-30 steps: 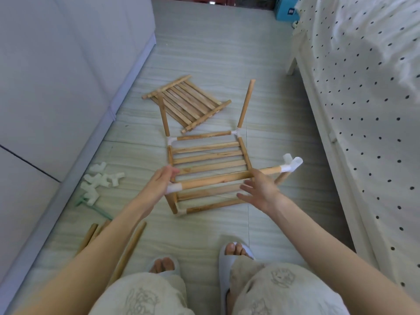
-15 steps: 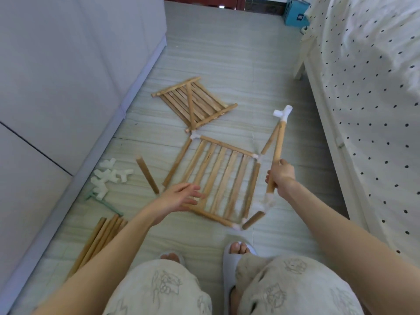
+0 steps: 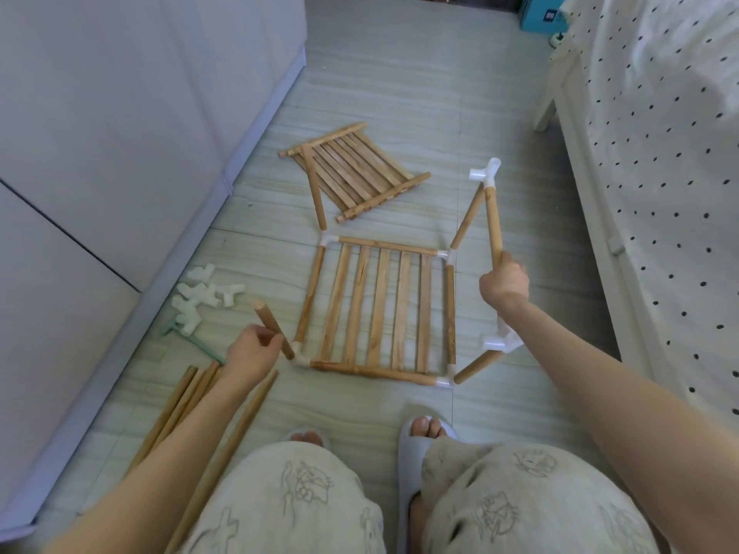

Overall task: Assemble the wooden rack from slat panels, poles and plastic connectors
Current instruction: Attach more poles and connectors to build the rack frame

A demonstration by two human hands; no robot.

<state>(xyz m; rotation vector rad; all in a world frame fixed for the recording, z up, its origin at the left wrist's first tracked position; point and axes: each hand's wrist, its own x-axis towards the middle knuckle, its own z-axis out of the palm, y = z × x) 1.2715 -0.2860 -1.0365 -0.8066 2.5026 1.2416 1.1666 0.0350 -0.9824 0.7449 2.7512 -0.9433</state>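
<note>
Slat panel (image 3: 384,309) flat on floor (image 3: 400,94); left hand (image 3: 252,353) grips short pole (image 3: 274,329) at its near-left corner, right hand (image 3: 504,281) holds connector-tipped pole (image 3: 492,217) beside it

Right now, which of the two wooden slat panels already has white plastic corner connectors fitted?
The nearer wooden slat panel, lying flat between both hands, with white plastic corner connectors. The farther slat panel has bare rail ends and a loose pole across it.
</note>
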